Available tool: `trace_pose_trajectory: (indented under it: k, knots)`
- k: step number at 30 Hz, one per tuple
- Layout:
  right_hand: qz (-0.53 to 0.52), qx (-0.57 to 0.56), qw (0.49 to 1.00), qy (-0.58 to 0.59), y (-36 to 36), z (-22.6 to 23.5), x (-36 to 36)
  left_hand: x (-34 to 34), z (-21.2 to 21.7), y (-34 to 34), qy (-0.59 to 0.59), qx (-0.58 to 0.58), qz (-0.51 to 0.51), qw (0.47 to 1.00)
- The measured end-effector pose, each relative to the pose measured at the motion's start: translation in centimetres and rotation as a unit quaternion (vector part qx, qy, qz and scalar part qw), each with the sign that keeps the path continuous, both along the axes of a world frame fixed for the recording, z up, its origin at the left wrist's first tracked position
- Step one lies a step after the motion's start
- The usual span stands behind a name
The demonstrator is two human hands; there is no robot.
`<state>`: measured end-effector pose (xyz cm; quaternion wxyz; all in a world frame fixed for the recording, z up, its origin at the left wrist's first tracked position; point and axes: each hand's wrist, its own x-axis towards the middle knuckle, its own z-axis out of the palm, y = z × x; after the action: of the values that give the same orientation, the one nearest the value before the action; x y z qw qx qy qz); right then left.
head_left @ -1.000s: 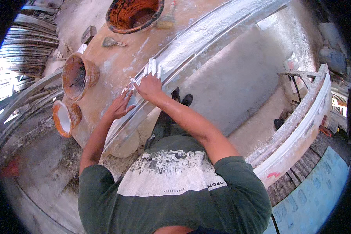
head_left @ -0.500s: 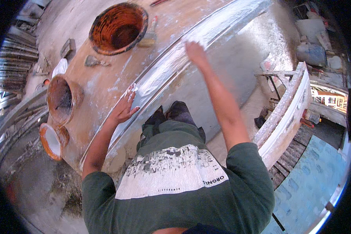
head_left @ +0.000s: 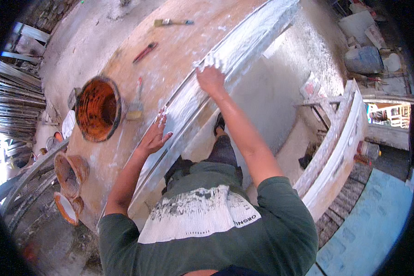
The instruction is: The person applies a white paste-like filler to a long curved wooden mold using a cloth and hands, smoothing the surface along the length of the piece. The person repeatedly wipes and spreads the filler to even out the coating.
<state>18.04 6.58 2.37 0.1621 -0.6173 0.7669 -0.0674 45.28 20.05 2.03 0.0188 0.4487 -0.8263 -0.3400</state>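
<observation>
White-coated strip (head_left: 241, 43) lies along the tabletop's near edge, running from the lower-left corner up toward the far right, and both of the person's hands are at it. The right hand (head_left: 211, 80) rests palm down on the strip with its whitened fingers spread, apparently gripping nothing. The left hand (head_left: 155, 138) is spread too, nearer the lower-left corner, its fingertips at the strip's left border and no object in its grasp.

Uneven pressure from the right fingers seems the likeliest trouble: the coating looks wet and already rippled, so a hard push could drag it into ridges or leave thin patches. If the left hand is steadying the strip, a slip there could let the border shift, and overhang at the tabletop (head_left: 177, 53) edge might let paste drop to the floor.

Toward the left edge, an orange bucket (head_left: 88, 108) stands with a paintbrush (head_left: 135, 110) just beside it; a swinging left elbow could perhaps knock the two small clay-coloured pots, upper (head_left: 80, 169) and lower (head_left: 62, 207), off that edge. Another paintbrush (head_left: 172, 22) and a red-handled tool (head_left: 145, 52) lie farther up, well apart from the fingers
</observation>
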Motion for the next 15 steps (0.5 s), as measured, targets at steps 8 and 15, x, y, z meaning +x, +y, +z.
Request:
trace_pose_trajectory:
  k: [8, 15]
  knots:
    - [0.056, -0.033, 0.995, -0.075, -14.2, -4.3, -20.7, -13.5, 1.4, -9.1, -0.1, -0.094, -0.091, 0.986]
    - [0.106, -0.216, 0.968, -0.071, 1.5, -0.3, -12.3, -17.1, 1.3, -8.5, -0.202, -0.098, -0.102, 0.969]
